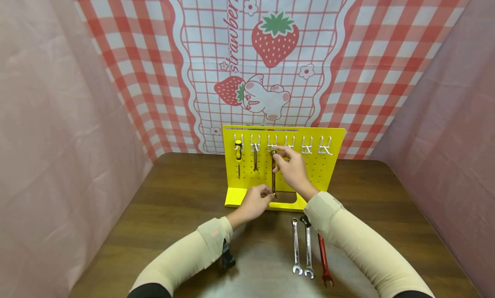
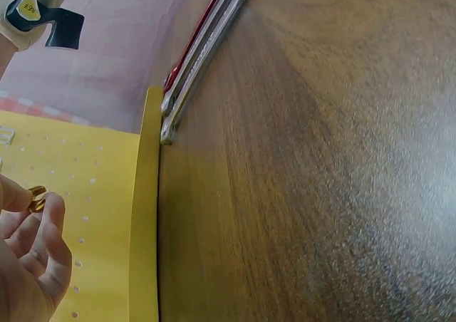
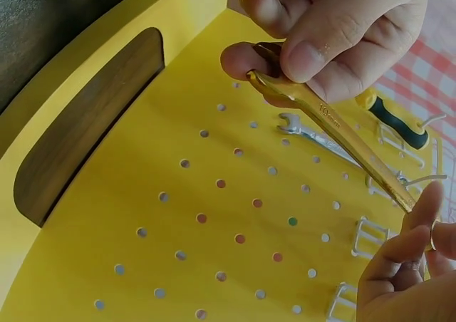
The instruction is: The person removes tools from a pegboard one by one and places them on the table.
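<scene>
A gold combination wrench (image 1: 273, 177), marked 10mm in the right wrist view, stands upright before the yellow pegboard (image 1: 309, 177). My left hand (image 1: 255, 202) pinches its lower, open-jaw end between thumb and fingers. Up by the hooks, my right hand (image 1: 292, 169) grips the other end, whose ring is mostly covered by fingers. In the left wrist view the gold jaw tip (image 2: 37, 199) pokes out between the left fingers. To the left of the wrench hang a yellow-and-black screwdriver (image 1: 238, 154) and a small silver wrench (image 1: 255, 158).
Several white hooks (image 1: 307, 145) line the pegboard's top. On the wooden table (image 1: 178, 195), in front of the board, lie two silver wrenches (image 1: 296, 246) and a red wrench (image 1: 324, 259), partly under the right forearm. A checked strawberry cloth (image 1: 251, 40) hangs behind.
</scene>
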